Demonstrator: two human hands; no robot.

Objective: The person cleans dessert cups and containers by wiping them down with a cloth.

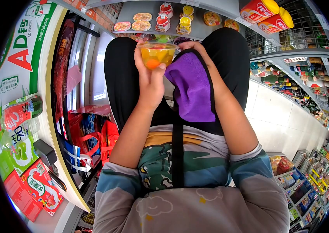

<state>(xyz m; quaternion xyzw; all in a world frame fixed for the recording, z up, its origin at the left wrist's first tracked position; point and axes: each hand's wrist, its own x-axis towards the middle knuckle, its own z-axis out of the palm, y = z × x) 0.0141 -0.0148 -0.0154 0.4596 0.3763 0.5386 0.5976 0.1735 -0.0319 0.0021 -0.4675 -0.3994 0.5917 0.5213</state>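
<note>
My left hand (151, 79) is wrapped around a clear plastic fruit jelly cup (157, 55) with yellow and orange pieces inside. It is held up between my knees, in front of the shelf. A purple cloth (191, 87) with a dark edge hangs from my right hand (197, 50), draping down toward my lap. The fingers of my right hand are at the right side of the cup's rim, partly hidden behind the cloth. Whether they touch the cup itself I cannot tell.
Ahead, a grey shelf (129, 14) carries oval tubs (141, 25), small stacked cups (163, 22) and round cups (212, 18). Red canisters with yellow lids (275, 22) stand upper right. On the left, a counter (65, 186) holds bottles (21, 112) and a black box (45, 152); red bags (108, 136) sit below.
</note>
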